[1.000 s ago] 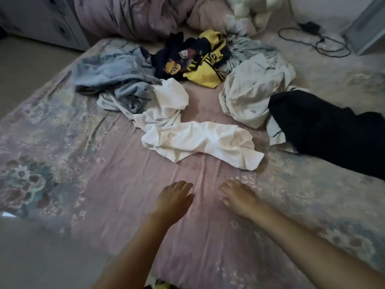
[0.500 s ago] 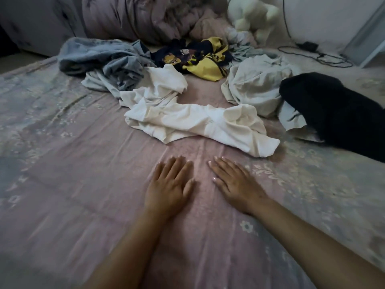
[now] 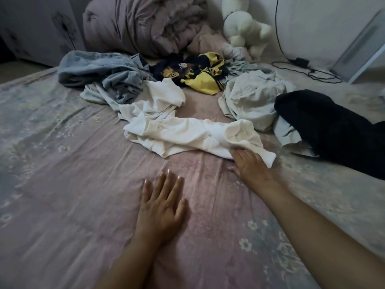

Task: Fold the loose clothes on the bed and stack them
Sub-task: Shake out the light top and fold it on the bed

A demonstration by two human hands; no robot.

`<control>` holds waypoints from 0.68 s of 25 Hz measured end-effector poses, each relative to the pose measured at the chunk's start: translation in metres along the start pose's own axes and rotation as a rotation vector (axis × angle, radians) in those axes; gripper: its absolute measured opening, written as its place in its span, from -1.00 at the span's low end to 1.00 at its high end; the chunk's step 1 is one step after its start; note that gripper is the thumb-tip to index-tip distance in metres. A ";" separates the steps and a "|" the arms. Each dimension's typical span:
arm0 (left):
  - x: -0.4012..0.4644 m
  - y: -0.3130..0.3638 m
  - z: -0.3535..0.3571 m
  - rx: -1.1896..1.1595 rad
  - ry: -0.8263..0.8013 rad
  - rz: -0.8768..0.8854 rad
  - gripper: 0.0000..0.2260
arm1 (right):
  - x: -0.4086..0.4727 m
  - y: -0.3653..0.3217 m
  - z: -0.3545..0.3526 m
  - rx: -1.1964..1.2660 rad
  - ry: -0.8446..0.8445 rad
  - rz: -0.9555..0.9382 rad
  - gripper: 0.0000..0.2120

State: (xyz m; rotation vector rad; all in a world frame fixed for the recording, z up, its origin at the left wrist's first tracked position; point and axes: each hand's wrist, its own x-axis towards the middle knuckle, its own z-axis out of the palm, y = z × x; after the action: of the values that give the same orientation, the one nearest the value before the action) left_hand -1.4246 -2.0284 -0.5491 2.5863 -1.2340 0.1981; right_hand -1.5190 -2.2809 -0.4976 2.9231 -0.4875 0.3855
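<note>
The left hand (image 3: 161,202) lies flat on the bed (image 3: 62,184), palm down, fingers straight and slightly spread, holding nothing. The right hand (image 3: 250,165) reaches further forward; its fingertips touch the near edge of the white garment (image 3: 187,132), and whether they are pinching the cloth or only resting against it I cannot tell, since the fabric covers the tips.

The white garment sprawls crumpled across the middle of the bed, one end running back toward a heap of pale blue-grey clothes (image 3: 104,74) on the left. Behind it sits a dark and yellow printed top (image 3: 198,74), bunched up. To the right is a light grey-white bundle (image 3: 250,99), and just beside that, partly over its edge, a black garment (image 3: 333,126) stretches off toward the right side. None of the clothes are folded; all lie loose on the pinkish floral sheet.

At the head of the bed a rumpled mauve duvet (image 3: 145,24) is piled up, with a white plush toy (image 3: 245,32) next to it and a black cable with a charger (image 3: 302,63) lying near the wall.
</note>
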 end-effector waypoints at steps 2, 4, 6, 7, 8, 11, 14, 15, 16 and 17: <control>0.000 0.000 0.001 -0.002 0.012 0.017 -0.47 | 0.010 0.003 -0.001 -0.031 0.003 0.002 -0.67; -0.001 0.000 0.000 -0.008 0.015 0.020 -0.47 | 0.012 0.007 -0.007 0.009 -0.031 0.072 -0.88; -0.001 0.000 -0.004 -0.008 0.017 0.004 -0.46 | 0.009 0.015 -0.020 0.276 -0.070 0.215 -0.85; -0.002 0.003 -0.008 -0.014 0.022 -0.001 -0.46 | 0.005 0.018 -0.032 0.382 -0.071 0.267 -0.84; -0.004 0.006 -0.014 -0.023 0.026 0.000 -0.46 | 0.001 0.022 -0.045 0.445 -0.048 0.297 -0.84; -0.020 0.013 -0.023 -0.020 0.074 0.047 -0.50 | -0.011 0.033 -0.076 0.483 0.038 0.372 -0.85; -0.028 0.015 -0.030 -0.004 0.106 0.116 -0.54 | -0.015 0.034 -0.085 0.464 0.055 0.448 -0.84; -0.025 0.019 -0.031 -0.024 0.125 0.142 -0.56 | -0.015 0.031 -0.085 0.478 0.053 0.454 -0.85; -0.021 0.024 -0.033 -0.059 0.141 0.157 -0.60 | -0.013 0.028 -0.084 0.502 0.054 0.455 -0.85; -0.015 0.032 -0.031 -0.104 0.154 0.166 -0.65 | -0.011 0.025 -0.082 0.531 0.060 0.460 -0.85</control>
State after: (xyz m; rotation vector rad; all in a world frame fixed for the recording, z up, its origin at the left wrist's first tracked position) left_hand -1.4590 -2.0274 -0.5172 2.3341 -1.3632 0.3494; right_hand -1.5557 -2.2852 -0.4192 3.2518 -1.2234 0.7585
